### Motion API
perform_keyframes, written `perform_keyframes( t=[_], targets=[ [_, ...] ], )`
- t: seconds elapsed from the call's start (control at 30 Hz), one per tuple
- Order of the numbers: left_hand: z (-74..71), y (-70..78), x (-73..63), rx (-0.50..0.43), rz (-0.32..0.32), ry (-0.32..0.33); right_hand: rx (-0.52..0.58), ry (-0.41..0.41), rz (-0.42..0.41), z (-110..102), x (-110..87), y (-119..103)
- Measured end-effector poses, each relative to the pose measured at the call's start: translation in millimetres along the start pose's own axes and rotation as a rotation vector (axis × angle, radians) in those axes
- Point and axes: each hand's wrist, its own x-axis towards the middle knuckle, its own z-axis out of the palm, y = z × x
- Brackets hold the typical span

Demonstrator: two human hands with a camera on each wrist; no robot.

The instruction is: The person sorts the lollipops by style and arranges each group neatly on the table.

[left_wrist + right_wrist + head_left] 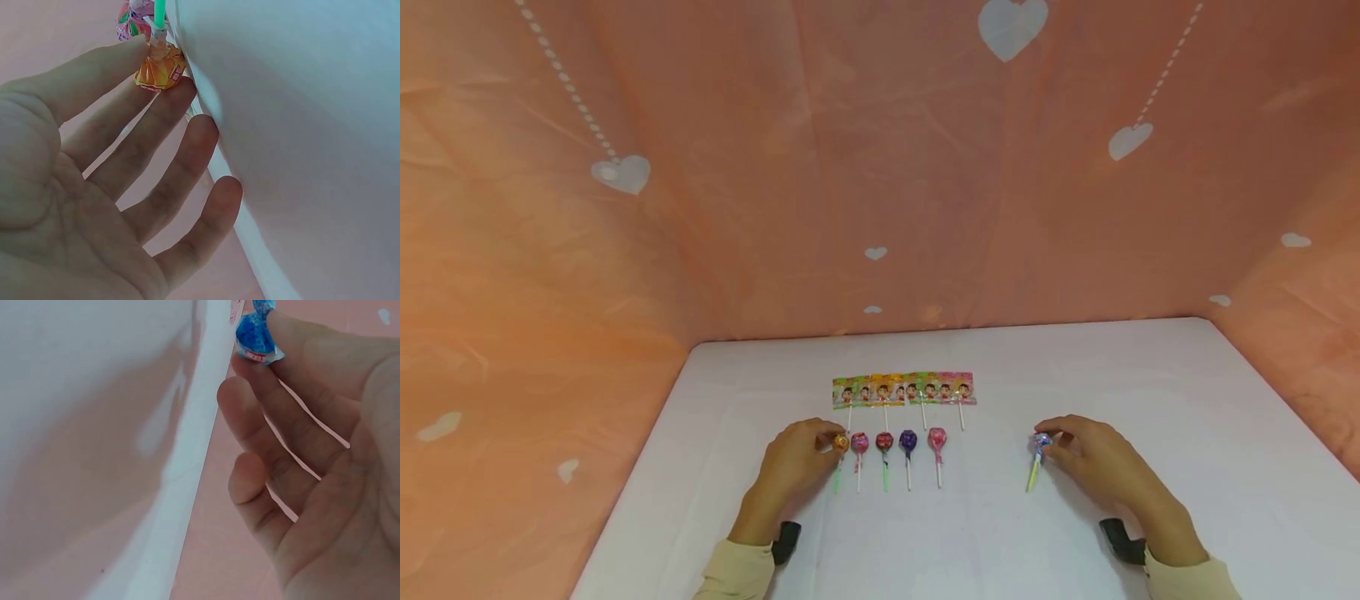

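My left hand [799,455] pinches the head of an orange-wrapped lollipop [841,443] with a green stick, at the left end of a row of lollipops. In the left wrist view the orange lollipop [161,70] sits between thumb and fingertips, the other fingers spread. Off to the right, my right hand [1093,454] pinches a blue-wrapped lollipop [1041,442] with a yellow stick. The right wrist view shows the blue wrapper [255,334] between thumb and fingers. Beside the left hand lie a pink-red lollipop [860,443], a dark red one [885,442], a purple one [908,442] and a pink one [937,440].
Behind the row, several flat-packed lollipops lie side by side, among them an orange packet [883,390] and a pink packet [958,388]. All rest on a white table [970,550]. An orange-pink cloth [925,183] with hearts stands around the back and sides.
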Motion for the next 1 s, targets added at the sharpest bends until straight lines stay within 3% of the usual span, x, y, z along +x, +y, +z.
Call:
perform_keyframes(
  t=[0.47, 1.0],
  targets=[
    [-0.4, 0.2, 0.7, 0.033, 0.040, 0.025, -0.006, 0.025, -0.030, 1.3, -1.3, 1.8],
    [-2.6, 1.7, 0.0, 0.024, 0.006, 0.013, -0.009, 0.030, -0.048, 3.3, 1.0, 0.9]
  ],
)
